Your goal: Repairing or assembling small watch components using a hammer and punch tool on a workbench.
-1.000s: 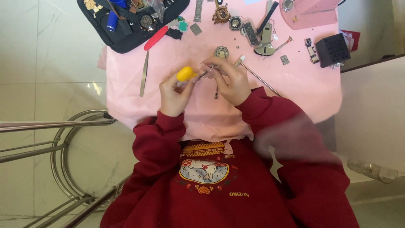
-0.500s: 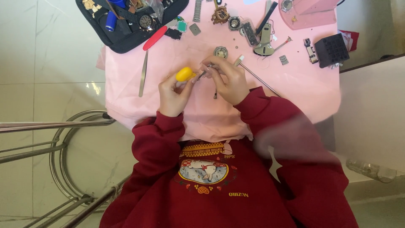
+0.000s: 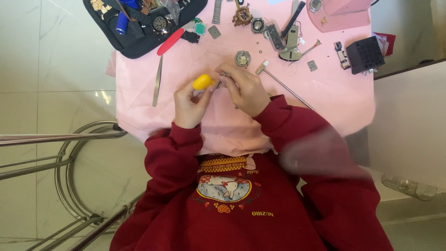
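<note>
My left hand (image 3: 188,104) grips a small tool with a yellow handle (image 3: 203,82), its tip pointing right toward my other hand. My right hand (image 3: 244,90) pinches a small metal part (image 3: 223,75) against that tip; the fingers hide most of the part. Both hands hover over the pink cloth (image 3: 325,93) at the table's near middle. A round watch case (image 3: 242,58) lies just beyond my right hand. A small hammer with a thin metal shaft (image 3: 278,81) lies to its right.
A black tool pouch (image 3: 139,28) with watches and a blue tool sits far left. A red-handled tool (image 3: 170,41) and tweezers (image 3: 157,86) lie left of my hands. Watch parts, a black block (image 3: 365,54) and a pink box (image 3: 346,14) are far right. A metal stool frame (image 3: 69,172) stands lower left.
</note>
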